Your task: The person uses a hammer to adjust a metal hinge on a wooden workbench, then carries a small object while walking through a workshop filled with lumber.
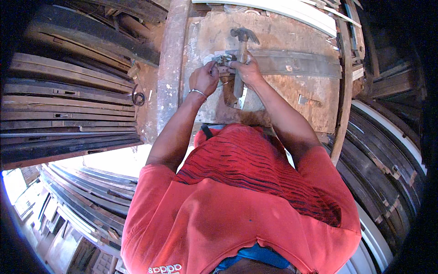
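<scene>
Both of my hands meet over the workbench (273, 100) at a small dark metal fitting (223, 59), whose exact kind I cannot make out. My left hand (204, 81), with a bracelet at its wrist, pinches the fitting's left side. My right hand (248, 72) is closed across the wooden handle of a claw hammer (242, 45), its thumb reaching left to the fitting. The hammer's head points away from me and its handle end toward me. Near that end lies a light metal strip (242, 99).
A dark grooved board (296, 64) runs right from my hands. A flat-bladed tool with a wooden handle (310, 101) lies to the right. White strips (273, 9) line the far edge. Stacked timbers (68, 100) fill the left, and more boards (383, 155) stand at the right.
</scene>
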Demonstrator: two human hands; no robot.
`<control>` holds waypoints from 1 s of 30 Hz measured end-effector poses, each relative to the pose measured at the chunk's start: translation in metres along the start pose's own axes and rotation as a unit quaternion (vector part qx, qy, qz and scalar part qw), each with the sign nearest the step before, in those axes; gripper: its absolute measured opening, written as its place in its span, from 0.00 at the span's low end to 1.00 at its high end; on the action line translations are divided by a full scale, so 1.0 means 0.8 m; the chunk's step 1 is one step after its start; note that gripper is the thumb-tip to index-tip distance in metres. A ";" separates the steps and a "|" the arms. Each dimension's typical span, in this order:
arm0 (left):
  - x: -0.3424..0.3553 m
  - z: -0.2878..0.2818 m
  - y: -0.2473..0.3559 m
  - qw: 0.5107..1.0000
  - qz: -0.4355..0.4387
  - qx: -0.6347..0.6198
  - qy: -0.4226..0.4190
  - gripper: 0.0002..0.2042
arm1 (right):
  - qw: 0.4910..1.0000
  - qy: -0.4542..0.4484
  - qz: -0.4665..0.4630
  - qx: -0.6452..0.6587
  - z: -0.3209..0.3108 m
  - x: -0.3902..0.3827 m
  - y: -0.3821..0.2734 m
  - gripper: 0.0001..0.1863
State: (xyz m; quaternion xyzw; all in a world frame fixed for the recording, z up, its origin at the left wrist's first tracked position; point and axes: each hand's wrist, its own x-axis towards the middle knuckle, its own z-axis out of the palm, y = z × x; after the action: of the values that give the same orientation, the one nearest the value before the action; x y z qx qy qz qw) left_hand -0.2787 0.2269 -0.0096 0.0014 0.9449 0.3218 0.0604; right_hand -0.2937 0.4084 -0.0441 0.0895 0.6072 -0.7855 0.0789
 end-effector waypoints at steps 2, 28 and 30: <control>-0.004 -0.002 -0.001 1.000 0.003 0.004 -0.002 0.16 | 0.999 0.011 0.012 -0.037 0.012 0.002 -0.001 0.19; -0.020 -0.018 -0.019 0.978 0.071 -0.193 0.044 0.26 | 0.980 0.074 0.148 0.110 -0.001 -0.009 -0.013 0.12; -0.019 -0.007 -0.026 0.971 0.021 -0.231 0.056 0.24 | 0.945 0.088 0.216 0.230 -0.010 -0.005 -0.018 0.11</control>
State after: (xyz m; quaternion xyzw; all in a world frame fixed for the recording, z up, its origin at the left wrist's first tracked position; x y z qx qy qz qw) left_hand -0.2636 0.2067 -0.0159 -0.0110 0.8466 0.5322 -0.0011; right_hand -0.2927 0.4196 -0.0315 0.3027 0.3805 -0.8571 0.1704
